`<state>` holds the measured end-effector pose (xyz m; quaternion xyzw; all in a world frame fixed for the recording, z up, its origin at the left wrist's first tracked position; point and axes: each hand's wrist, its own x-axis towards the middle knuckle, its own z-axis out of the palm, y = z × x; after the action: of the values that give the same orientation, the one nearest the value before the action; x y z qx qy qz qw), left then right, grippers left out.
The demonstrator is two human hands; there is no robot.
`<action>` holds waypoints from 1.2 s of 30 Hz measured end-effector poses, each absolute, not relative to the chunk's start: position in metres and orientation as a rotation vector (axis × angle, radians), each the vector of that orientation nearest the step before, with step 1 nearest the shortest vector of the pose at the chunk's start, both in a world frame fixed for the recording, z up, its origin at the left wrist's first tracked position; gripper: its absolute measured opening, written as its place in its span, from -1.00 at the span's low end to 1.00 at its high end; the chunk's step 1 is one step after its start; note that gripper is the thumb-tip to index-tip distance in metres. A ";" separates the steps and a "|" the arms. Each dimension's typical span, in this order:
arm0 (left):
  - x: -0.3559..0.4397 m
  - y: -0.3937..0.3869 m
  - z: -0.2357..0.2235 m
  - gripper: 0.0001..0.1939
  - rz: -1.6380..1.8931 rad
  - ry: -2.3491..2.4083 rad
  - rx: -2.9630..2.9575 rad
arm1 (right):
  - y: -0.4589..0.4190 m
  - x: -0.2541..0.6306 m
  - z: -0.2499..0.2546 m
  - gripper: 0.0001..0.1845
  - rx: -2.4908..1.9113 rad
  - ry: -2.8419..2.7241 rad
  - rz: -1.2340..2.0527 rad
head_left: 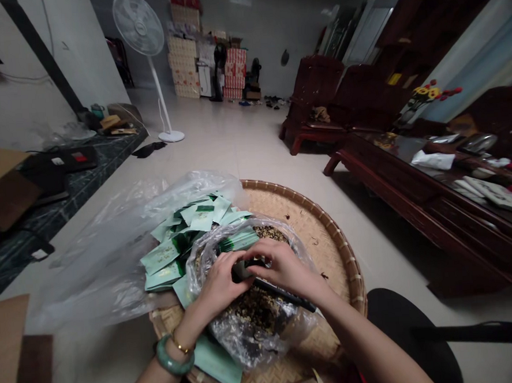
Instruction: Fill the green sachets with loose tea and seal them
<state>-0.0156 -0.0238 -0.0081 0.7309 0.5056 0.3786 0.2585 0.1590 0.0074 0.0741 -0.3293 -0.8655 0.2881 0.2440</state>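
Both my hands meet over a clear plastic bag (pixel 251 330) of loose dried tea leaves that lies in a round woven bamboo tray (pixel 328 233). My left hand (pixel 220 283), with a green bangle on its wrist, is curled and pinches a small green packet (pixel 241 270) at its edge. My right hand (pixel 282 268) is closed on the same packet, and a dark handle (pixel 283 294) runs out under its palm. A heap of green and white packets (pixel 185 236) lies on the left of the tray, partly inside another clear plastic bag.
A black stool seat (pixel 403 333) stands to the right of the tray. A dark wooden table (pixel 433 186) with clutter runs along the right, a dark stone ledge (pixel 44 204) with boxes along the left. A white pedestal fan (pixel 142 36) stands farther back on the tiled floor.
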 end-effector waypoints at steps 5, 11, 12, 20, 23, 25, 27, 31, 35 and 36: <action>-0.015 -0.024 -0.007 -0.62 1.022 1.403 1.959 | 0.003 0.166 0.076 -0.87 -0.875 -2.380 0.664; -0.016 -0.024 -0.008 -0.58 1.076 1.369 1.936 | -0.004 0.161 0.066 -0.81 -0.906 -2.469 0.414; -0.016 -0.024 -0.008 -0.58 1.076 1.360 1.928 | -0.006 0.160 0.064 -0.81 -0.910 -2.488 0.362; -0.019 -0.029 0.002 -0.59 1.040 1.299 1.895 | -0.013 0.159 0.043 -0.43 -0.997 -2.586 0.240; -0.024 -0.030 0.011 -0.59 0.977 1.163 1.851 | -0.011 0.165 0.044 -0.38 -0.994 -2.548 0.338; -0.029 -0.028 0.018 -0.69 0.936 1.125 1.830 | -0.010 0.169 0.046 -0.40 -0.949 -2.529 0.388; -0.034 -0.025 0.022 -0.81 0.918 1.138 1.837 | -0.011 0.172 0.047 -0.49 -0.885 -2.513 0.387; -0.039 -0.020 0.022 -0.95 0.956 1.181 1.834 | -0.016 0.175 0.044 -0.75 -0.818 -2.482 0.250; -0.036 -0.017 0.017 -0.92 1.050 1.192 1.751 | -0.016 0.172 0.037 -0.80 -0.804 -2.474 0.224; -0.034 -0.017 0.016 -0.93 1.075 1.183 1.729 | -0.016 0.171 0.035 -0.78 -0.825 -2.465 0.247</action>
<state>-0.0340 -0.0166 0.0160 0.6781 0.4641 0.4218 0.3834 0.1707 -0.0155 0.0347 -0.3050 -0.9110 0.0911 0.2623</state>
